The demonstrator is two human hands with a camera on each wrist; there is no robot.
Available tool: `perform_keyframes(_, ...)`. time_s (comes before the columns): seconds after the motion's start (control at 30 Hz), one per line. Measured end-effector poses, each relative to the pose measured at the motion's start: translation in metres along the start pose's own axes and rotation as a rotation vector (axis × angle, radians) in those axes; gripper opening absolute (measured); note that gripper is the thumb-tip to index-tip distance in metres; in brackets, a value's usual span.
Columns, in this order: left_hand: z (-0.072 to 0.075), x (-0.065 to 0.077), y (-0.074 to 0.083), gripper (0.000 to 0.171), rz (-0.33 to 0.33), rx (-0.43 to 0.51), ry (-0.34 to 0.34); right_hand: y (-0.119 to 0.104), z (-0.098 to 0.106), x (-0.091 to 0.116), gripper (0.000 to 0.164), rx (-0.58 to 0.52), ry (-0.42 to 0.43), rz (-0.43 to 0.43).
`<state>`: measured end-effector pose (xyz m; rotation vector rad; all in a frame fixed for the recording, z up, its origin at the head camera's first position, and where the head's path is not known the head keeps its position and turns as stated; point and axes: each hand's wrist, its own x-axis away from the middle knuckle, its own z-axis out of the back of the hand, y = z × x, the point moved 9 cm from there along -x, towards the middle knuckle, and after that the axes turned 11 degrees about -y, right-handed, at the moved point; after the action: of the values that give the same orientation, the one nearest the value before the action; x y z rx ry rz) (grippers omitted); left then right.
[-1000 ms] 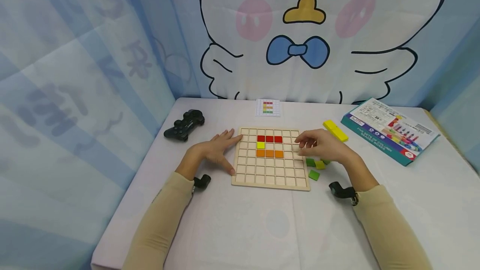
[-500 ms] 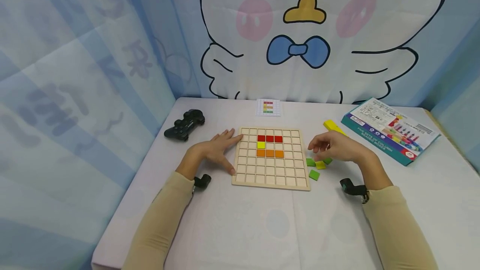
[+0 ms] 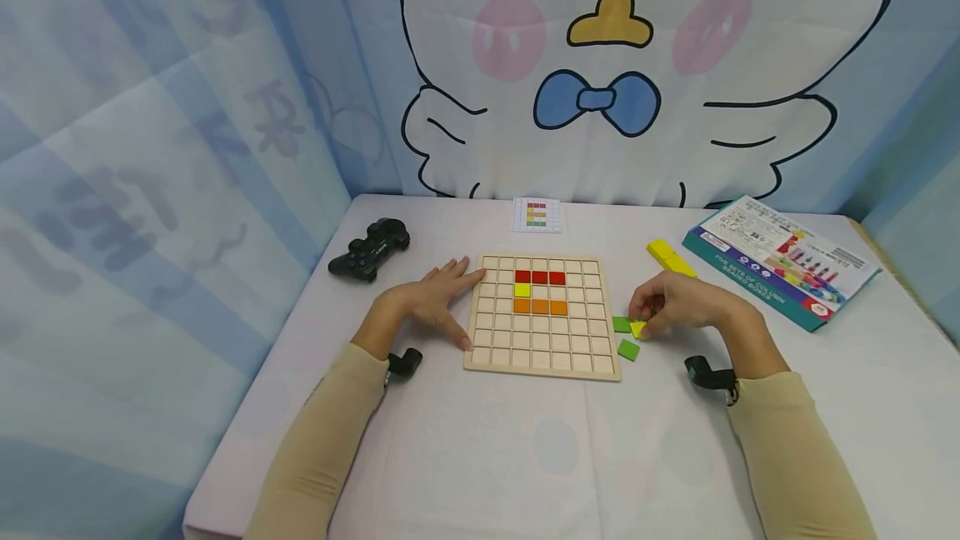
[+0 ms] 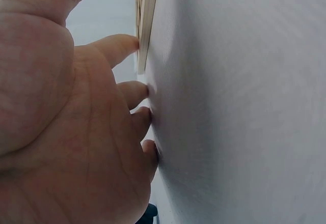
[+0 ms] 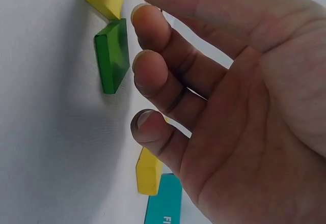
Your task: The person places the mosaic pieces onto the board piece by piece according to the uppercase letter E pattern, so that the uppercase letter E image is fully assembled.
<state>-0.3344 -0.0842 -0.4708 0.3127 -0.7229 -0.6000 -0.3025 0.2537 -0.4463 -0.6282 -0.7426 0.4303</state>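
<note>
Right fingers [image 5: 150,76] hide one wrist-view green tile [image 5: 113,56] from head view.

The box [image 3: 780,263] side reads "SETS OF COLUMN".

From my head, my right hand [image 3: 684,302] covers part of a yellow tile [image 3: 637,328] and all of the green tile [image 5: 112,57] beside it. I cannot tell whether I grip the yellow one: the right wrist view's top edge cuts off my thumb tip. The box's [image 3: 782,261] fine print is too small to read. In the left wrist view, the board [image 4: 148,25] is cropped, and my left hand [image 4: 84,117] mostly hides something dark [image 4: 148,214].
</note>
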Motion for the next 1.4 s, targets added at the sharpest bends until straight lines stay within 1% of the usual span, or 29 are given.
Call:
perform_keyframes(0.43, 0.0, 0.001, 0.002, 0.133, 0.003, 0.003, 0.003, 0.005, -0.002, -0.005, 0.02, 0.034, -0.011, -0.042)
perform_keyframes(0.7, 0.0, 0.001, 0.002, 0.134, 0.002, 0.011, -0.003, -0.001, -0.007, -0.005, 0.022, 0.039, -0.049, -0.032)
perform_keyframes(0.87, 0.0, 0.001, 0.001, 0.134, 0.003, 0.002, -0.002, -0.003, -0.005, -0.005, 0.022, 0.054, -0.038, -0.026)
perform_keyframes(1.03, 0.0, 0.0, 0.0, 0.134, 0.005, -0.006, -0.001, -0.009, -0.004, -0.002, 0.018, 0.053, -0.035, -0.001)
perform_keyframes(1.2, 0.001, 0.0, 0.0, 0.133, 0.007, -0.001, -0.003, -0.016, -0.001, -0.002, 0.014, 0.019, -0.003, 0.03)
perform_keyframes(1.4, 0.0, 0.001, 0.0, 0.133, 0.009, 0.003, -0.004, -0.02, 0.004, -0.006, 0.011, -0.08, 0.073, 0.075)
